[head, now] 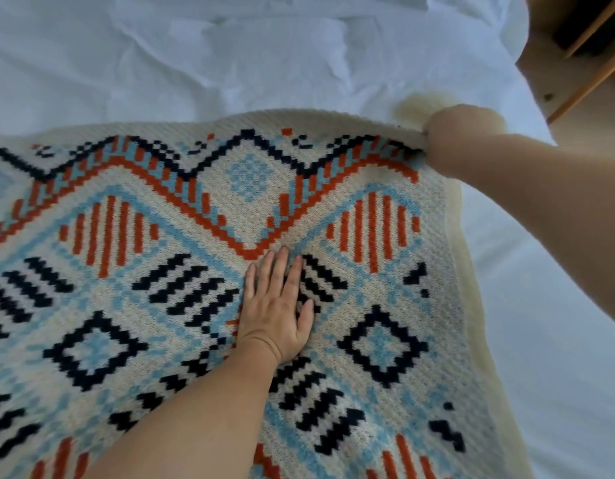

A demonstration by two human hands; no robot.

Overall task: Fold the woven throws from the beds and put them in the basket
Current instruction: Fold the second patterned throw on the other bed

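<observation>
A woven throw in cream with orange, light blue and navy geometric patterns lies spread over the bed and fills most of the view. My left hand rests flat on its middle, palm down, fingers together and pointing away from me. My right hand is closed around the throw's far right corner, where the cream border bunches up slightly off the sheet. No basket is in view.
White rumpled bedding stretches beyond the throw and along its right side. At the top right, past the bed's edge, stands wooden furniture on a pale floor.
</observation>
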